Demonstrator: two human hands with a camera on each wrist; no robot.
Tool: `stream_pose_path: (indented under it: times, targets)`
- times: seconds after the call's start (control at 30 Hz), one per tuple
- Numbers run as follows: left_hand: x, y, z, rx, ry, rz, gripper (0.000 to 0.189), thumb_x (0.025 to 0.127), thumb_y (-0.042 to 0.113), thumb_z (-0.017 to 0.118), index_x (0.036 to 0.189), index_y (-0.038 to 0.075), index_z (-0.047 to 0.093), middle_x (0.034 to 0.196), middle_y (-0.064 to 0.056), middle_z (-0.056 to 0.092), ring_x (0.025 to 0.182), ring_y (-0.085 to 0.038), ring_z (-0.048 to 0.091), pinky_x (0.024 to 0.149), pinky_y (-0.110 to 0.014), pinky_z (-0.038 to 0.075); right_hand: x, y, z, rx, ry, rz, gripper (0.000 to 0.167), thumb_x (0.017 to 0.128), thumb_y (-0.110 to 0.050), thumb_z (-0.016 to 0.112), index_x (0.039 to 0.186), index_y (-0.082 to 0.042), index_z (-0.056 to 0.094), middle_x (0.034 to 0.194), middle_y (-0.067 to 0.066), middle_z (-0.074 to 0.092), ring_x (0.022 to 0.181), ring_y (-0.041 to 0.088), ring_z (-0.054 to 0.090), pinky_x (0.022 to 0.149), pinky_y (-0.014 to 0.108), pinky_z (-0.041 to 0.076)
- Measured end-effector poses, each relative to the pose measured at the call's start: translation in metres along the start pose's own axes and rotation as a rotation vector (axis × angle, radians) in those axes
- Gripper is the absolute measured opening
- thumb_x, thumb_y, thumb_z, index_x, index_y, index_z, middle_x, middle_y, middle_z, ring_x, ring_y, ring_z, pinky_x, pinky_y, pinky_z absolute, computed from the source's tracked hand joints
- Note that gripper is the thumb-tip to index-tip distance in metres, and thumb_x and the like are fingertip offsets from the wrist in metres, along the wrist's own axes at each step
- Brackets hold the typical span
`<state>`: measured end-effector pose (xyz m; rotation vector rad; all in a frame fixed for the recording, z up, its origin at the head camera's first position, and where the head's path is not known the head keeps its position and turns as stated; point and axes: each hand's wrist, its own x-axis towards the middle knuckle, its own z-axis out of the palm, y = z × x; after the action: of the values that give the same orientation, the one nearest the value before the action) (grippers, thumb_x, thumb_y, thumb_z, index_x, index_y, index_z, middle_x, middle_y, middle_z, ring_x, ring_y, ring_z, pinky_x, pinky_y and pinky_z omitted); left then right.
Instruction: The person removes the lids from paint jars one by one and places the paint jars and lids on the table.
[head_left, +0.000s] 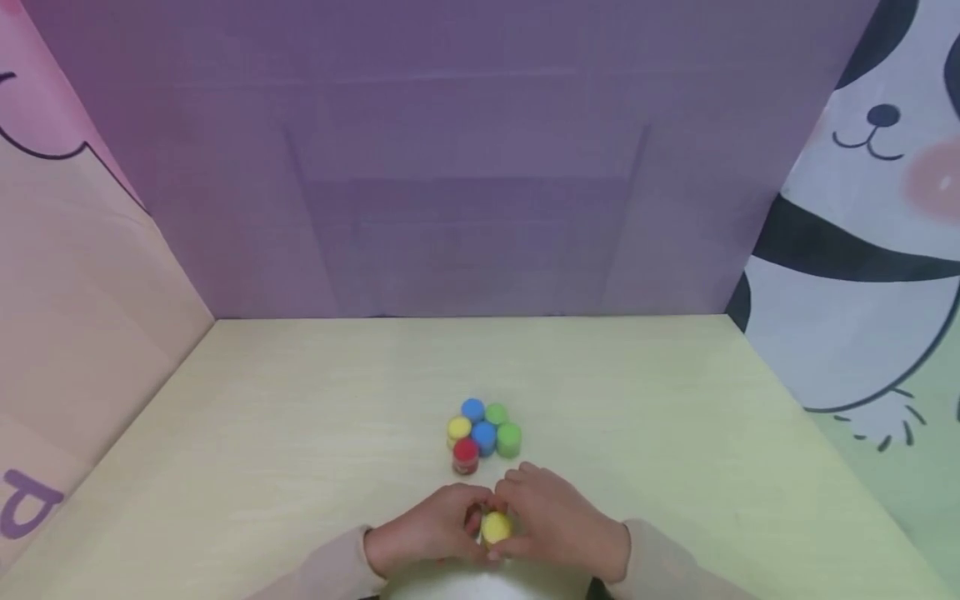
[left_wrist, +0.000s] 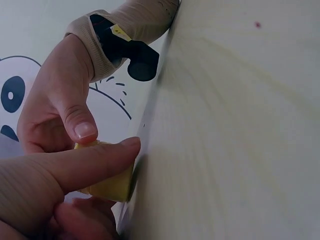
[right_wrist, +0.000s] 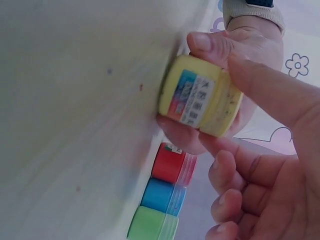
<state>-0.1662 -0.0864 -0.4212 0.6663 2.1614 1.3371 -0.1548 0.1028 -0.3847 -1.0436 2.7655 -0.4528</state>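
A small yellow paint jar [head_left: 496,528] stands at the near side of the table, between both hands. Around its lower body curl the fingers and thumb of my left hand [head_left: 435,527]. My right hand [head_left: 561,518] pinches the lid between thumb and index finger, its other fingers loosely bent in the right wrist view. There the jar [right_wrist: 187,97] shows a printed label, and specks mark its lid. In the left wrist view the left thumb lies across the jar [left_wrist: 114,188], hiding part of it.
Just beyond the hands, several paint jars stand close together: a red jar [head_left: 465,456], a yellow jar [head_left: 459,428], blue jars [head_left: 483,437] and green jars [head_left: 508,439]. Under them is a pale table [head_left: 315,417]. A purple panel [head_left: 465,242] rises at its back, with printed side walls.
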Motion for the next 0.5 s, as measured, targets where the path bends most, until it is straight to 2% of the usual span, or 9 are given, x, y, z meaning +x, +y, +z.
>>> stream_pose_path:
  times: [0.2, 0.5]
  targets:
    - [0.0011, 0.0002, 0.0018, 0.066, 0.005, 0.050, 0.035, 0.066, 0.013, 0.084, 0.096, 0.016, 0.066, 0.063, 0.008, 0.039, 0.057, -0.004, 0.035, 0.053, -0.018, 0.028, 0.0002, -0.0007, 0.0008, 0.041, 0.001, -0.008, 0.034, 0.074, -0.044, 0.076, 0.086, -0.017, 0.059, 0.072, -0.015, 0.044, 0.071, 0.003, 0.039, 0.065, 0.017, 0.036]
    - [0.0029, -0.0028, 0.0001, -0.001, -0.016, 0.023, 0.035, 0.068, 0.012, 0.083, 0.097, 0.019, 0.067, 0.056, 0.007, 0.036, 0.050, -0.006, 0.031, 0.049, -0.020, 0.024, 0.0012, -0.0004, -0.0007, 0.070, -0.013, -0.020, 0.033, 0.074, -0.041, 0.076, 0.091, -0.017, 0.062, 0.075, -0.017, 0.047, 0.073, 0.001, 0.040, 0.067, 0.017, 0.038]
